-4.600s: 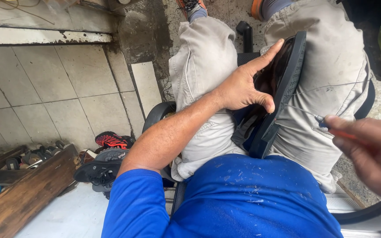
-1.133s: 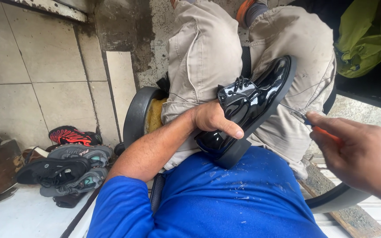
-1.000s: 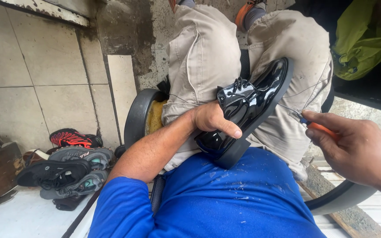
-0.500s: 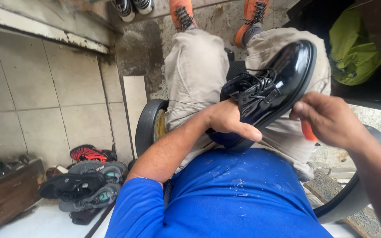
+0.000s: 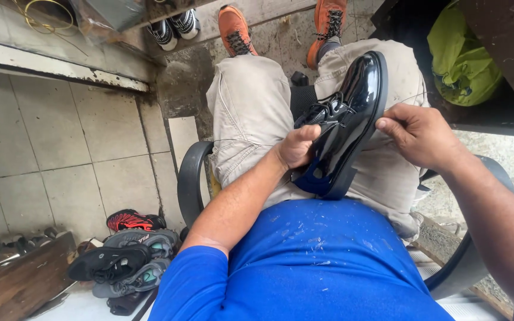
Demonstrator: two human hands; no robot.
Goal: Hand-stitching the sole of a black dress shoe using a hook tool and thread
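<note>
A glossy black lace-up shoe [image 5: 346, 128] lies on my lap, on beige trousers [image 5: 248, 113], toe pointing away from me. My left hand [image 5: 297, 147] is closed around the shoe's heel end and opening and steadies it. My right hand [image 5: 420, 135] pinches at the thick sole's edge on the right side with thumb and fingers together. A thin thread seems to run from the fingers along the sole. The orange-handled tool seen earlier is hidden in the right hand or out of view. I sit in a black chair [image 5: 188, 178] and wear a blue shirt [image 5: 316, 261].
A pile of worn sneakers [image 5: 123, 252] lies on the floor at lower left beside a wooden box [image 5: 16, 285]. My orange shoes [image 5: 236, 30] rest on the concrete ahead, near a black-and-white pair [image 5: 174, 27]. A green bag [image 5: 462, 56] sits under a dark table at right.
The shoe turned from sole-up to upright on my lap. My right hand came in from the right with an orange-handled tool and now pinches the sole's edge. The view tilted upward.
</note>
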